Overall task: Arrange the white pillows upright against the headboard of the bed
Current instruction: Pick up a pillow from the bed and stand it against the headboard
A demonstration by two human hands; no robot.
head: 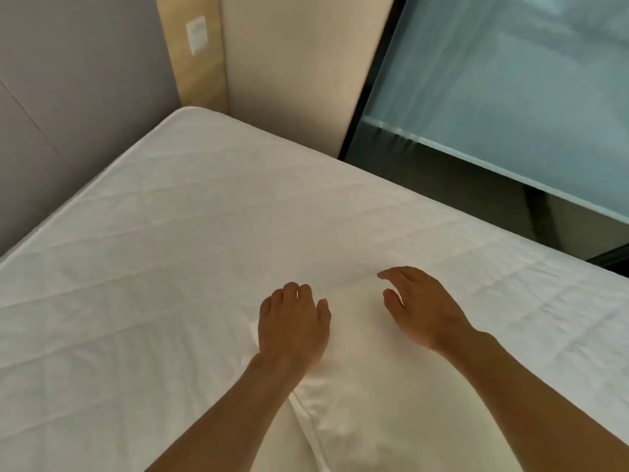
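A white pillow (360,379) lies flat on the white quilted mattress (170,233), running from the bottom edge of the view up to the hands. My left hand (292,321) rests on the pillow's left top corner, fingers curled over the edge. Over its top right part hovers my right hand (418,304), fingers spread and holding nothing. The grey padded headboard (68,114) stands along the left, well away from the pillow. Whether the left hand grips the fabric is unclear.
Beyond the mattress's far corner stand a wooden strip with a white wall switch (196,35) and a beige wall panel (289,69). A dark-framed glass partition (510,114) runs along the mattress's right side, with a narrow dark gap beside it.
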